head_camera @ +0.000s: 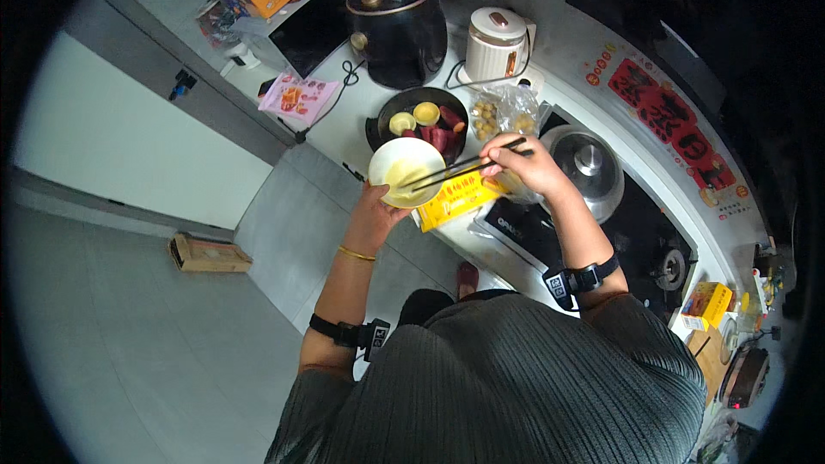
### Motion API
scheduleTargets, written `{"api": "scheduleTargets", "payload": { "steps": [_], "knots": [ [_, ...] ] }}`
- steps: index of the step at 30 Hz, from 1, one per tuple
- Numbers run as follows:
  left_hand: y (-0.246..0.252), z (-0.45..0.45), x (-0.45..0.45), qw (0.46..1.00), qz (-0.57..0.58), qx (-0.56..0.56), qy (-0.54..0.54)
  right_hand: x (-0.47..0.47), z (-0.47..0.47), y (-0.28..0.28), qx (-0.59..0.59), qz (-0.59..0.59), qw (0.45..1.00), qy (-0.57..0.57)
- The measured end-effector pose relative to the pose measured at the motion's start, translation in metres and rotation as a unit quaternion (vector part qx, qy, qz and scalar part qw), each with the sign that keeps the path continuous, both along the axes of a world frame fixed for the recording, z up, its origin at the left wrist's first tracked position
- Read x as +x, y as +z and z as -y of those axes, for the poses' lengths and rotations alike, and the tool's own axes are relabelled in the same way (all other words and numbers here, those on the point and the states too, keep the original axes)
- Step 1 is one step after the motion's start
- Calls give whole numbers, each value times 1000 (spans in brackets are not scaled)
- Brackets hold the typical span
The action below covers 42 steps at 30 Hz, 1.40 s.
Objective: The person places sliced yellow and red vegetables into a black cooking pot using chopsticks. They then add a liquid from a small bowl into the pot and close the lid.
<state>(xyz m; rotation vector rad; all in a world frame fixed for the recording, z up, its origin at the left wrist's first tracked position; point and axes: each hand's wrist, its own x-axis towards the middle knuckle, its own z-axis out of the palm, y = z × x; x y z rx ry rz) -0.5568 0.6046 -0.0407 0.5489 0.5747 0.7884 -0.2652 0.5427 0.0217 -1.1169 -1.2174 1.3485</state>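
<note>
My left hand (pixel 379 212) holds a white bowl (pixel 388 156) by its near rim, tilted so that a pale yellow liquid (pixel 403 174) shows inside. In my right hand (pixel 519 164) is a pair of black chopsticks (pixel 461 171), their tips down in the bowl's liquid. Just beyond the bowl stands a round black pan (pixel 393 106). Two yellow-filled cups (pixel 426 114) and red-purple chunks of food (pixel 438 137) lie in it. A yellow printed package (pixel 459 201) rests on the counter beneath the chopsticks, partly covered by my right hand and the bowl.
Behind the pan stand a black air fryer (pixel 399 38) and a white kettle (pixel 495 45). Plastic bags of small round food (pixel 486 119) sit right of the pan. A lidded pot (pixel 590 174) occupies the gas hob (pixel 644 225). A pink package (pixel 300 98) lies left, near a cord.
</note>
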Motion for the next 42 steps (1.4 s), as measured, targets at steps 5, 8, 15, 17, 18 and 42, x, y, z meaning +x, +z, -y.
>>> {"api": "scheduleTargets", "payload": {
  "steps": [5,8,15,17,18,42],
  "knots": [
    [-11,-75,26,997,-48,-43,40,14,-64,-5,14,-12,997,-74],
    [-23,-116,41,998,-56,-35,26,16,-89,-7,-23,36,997,-72],
    [-54,-178,61,993,-96,-60,-13,4,-121,-21,-95,18,970,-224],
    [-64,-185,63,993,-104,-57,-10,0,-124,-28,-102,8,966,-239],
    [-68,-188,64,992,-114,-59,-5,-2,-125,-31,-104,7,964,-244],
    [-72,-174,97,965,-215,-35,142,63,-142,-68,-57,-170,951,-250]
  ]
}}
